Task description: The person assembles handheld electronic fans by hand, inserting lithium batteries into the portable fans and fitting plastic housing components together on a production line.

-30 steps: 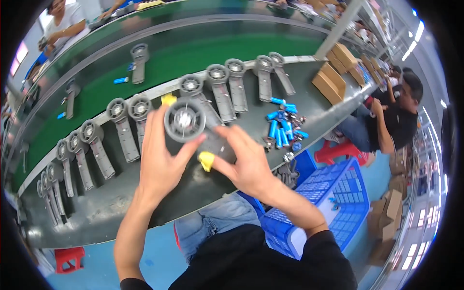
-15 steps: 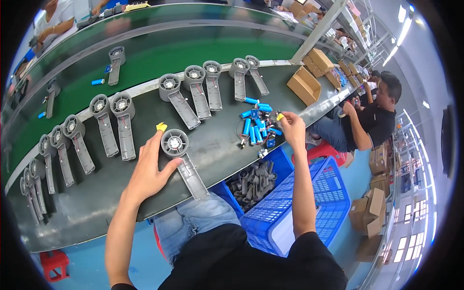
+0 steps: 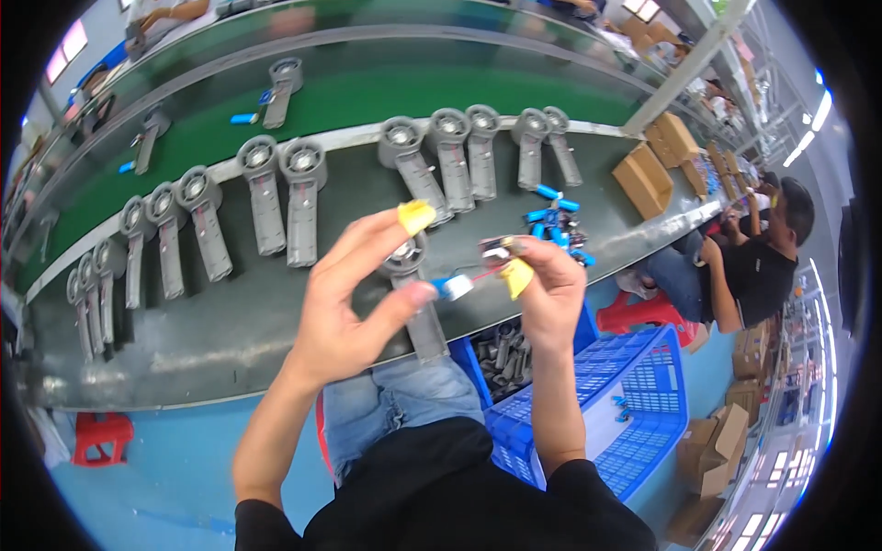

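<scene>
A small circuit board (image 3: 501, 250) is pinched in the fingers of my right hand (image 3: 554, 298), one of them in a yellow finger cot. From it a reddish wire runs to a blue cylindrical battery (image 3: 450, 287) with a pale end. My left hand (image 3: 344, 312) is open, thumb and fingers apart, its thumb tip at or against the battery; contact is hard to tell. Another yellow cot covers a left fingertip. Partly hidden behind both hands lies a grey handheld-fan half-shell (image 3: 425, 332), round fan head away from me, handle toward me.
Similar fan shells (image 3: 303, 197) line the workbench (image 3: 211, 340) to the left and far side. A pile of blue batteries with boards (image 3: 556, 225) lies right. Beyond runs a green conveyor (image 3: 358, 87). Blue crates (image 3: 634, 404) stand below; a co-worker (image 3: 749, 266) sits at right.
My right hand has come left from the pile, bringing the board and battery. My left hand has lifted off the fan shell toward the battery. The view has shifted.
</scene>
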Available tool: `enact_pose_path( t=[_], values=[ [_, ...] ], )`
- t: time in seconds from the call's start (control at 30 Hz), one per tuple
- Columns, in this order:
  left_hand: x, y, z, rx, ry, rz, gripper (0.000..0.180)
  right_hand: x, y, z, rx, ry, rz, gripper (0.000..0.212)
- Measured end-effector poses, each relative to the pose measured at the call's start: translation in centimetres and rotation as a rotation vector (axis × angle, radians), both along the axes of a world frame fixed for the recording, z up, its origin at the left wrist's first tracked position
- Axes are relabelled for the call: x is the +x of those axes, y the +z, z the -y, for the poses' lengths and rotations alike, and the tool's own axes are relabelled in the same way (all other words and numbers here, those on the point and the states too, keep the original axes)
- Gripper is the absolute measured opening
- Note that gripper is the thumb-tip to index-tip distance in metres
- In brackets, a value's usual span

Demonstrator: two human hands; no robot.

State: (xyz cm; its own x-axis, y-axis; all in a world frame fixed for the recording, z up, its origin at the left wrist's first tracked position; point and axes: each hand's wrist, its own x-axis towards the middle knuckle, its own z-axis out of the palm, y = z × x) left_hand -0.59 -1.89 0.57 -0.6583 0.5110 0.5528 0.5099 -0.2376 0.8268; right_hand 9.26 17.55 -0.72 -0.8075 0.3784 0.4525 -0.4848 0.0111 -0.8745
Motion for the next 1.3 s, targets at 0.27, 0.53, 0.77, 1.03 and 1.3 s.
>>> enact_pose_path(
  t=[0.27, 0.53, 0.77, 1.03, 1.3],
  values=[
    [1.7, -2.9, 2.6, 0.168, -0.033, 0.545, 0.033, -0.8, -1.8, 2.8, 0.284, 0.046, 0.309, 0.023],
    [3.4, -3.6, 1.5, -0.616, 0.264, -0.456, 0.024, 1.6, -5.6, 1.2, 0.348, -0.018, 0.394, 0.023],
    [2.7, -4.7, 0.1, -0.596, 0.290, -0.264, 0.013, 0.5, -5.4, 2.3, 0.368, -0.009, 0.285, 0.027],
    [1.8, -4.5, -0.2, -0.243, 0.261, 0.508, 0.017, -2.6, -6.0, 4.6, 0.618, -0.180, 0.050, 0.028],
    [3.1, -4.8, 2.0, -0.386, 0.283, 0.222, 0.024, -3.1, -6.5, 4.8, 0.700, -0.237, 0.040, 0.023]
  ],
)
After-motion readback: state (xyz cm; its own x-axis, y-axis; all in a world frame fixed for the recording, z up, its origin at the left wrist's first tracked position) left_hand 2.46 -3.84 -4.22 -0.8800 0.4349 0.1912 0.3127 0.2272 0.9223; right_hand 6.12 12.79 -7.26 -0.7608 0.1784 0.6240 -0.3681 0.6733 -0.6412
